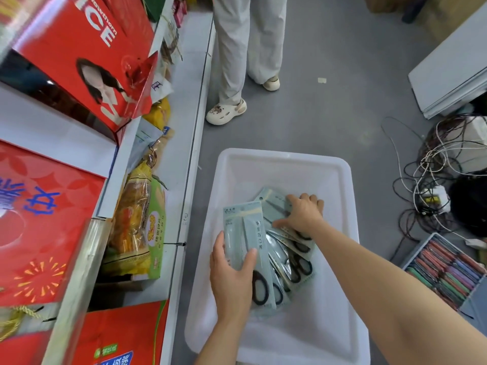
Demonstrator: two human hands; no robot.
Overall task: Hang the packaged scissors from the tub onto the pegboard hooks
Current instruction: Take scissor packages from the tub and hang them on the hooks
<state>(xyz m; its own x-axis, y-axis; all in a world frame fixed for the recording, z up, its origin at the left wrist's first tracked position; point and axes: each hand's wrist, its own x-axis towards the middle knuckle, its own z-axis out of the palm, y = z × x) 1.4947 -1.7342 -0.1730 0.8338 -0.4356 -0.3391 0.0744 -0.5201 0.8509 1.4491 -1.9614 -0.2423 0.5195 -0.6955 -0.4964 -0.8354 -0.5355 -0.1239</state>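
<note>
Our left hand (232, 272) grips one pack of scissors (246, 248) around its middle, the thumb curled over the front of the card and the fingers wrapped behind its left edge. Our right hand (303, 214) is spread flat, fingers straight and splayed, pressing down on the fanned pile of packs (287, 248) lying in the white tub (342, 259). The two hands are apart, the left nearer to us and the right farther in.

Both forearms reach forward and down into the tub, the left coming up from the bottom edge of the view, the right slanting in from the lower right.

The held pack stands nearly upright along the view, its long axis running away from us, the header end pointing away and the black handles toward us, just beside our wrist. It overlaps the left side of the pile. The packs below fan out to the right, handles toward us, on the tub's floor.

The tub sits on the grey floor (329, 101) beside the white shelves (189, 127).
</note>
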